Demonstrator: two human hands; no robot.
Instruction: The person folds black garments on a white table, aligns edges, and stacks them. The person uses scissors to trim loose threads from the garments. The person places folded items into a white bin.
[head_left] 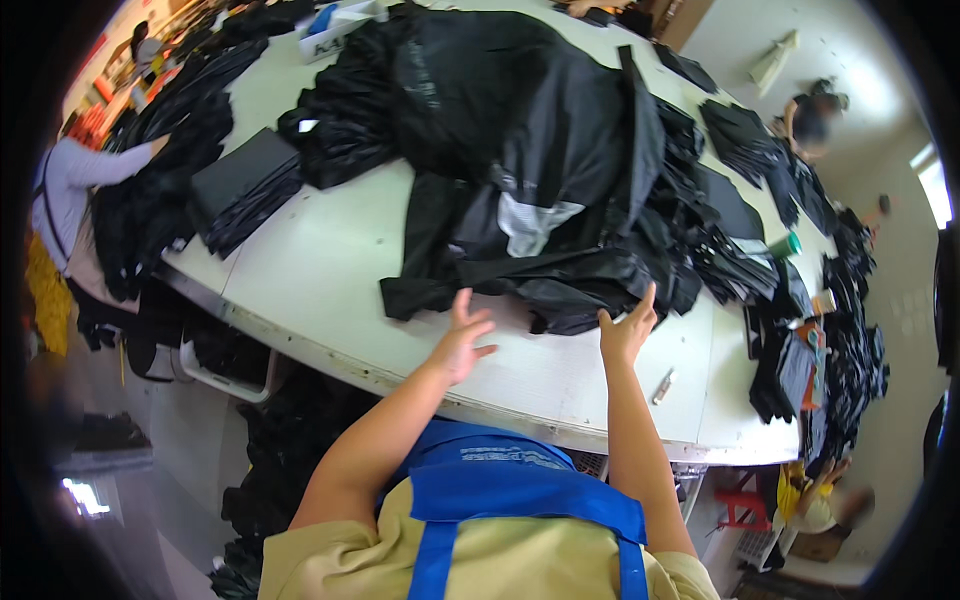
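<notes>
I see L hand [462,345] & R hand [628,330] over white bench [330,270], fingers wide, holding nothing; black garment pile [540,160] at 12 o'clock, its hem just beyond R fingertips

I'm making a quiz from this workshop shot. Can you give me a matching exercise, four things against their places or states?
Things:
1. left hand
2. right hand
3. black garment pile
4. folded black stack

Places or states:
A. heaped mid-table
B. open above bare tabletop
C. at the table's left edge
D. fingertips at the pile's near edge

Pairs: 1-B, 2-D, 3-A, 4-C
</notes>
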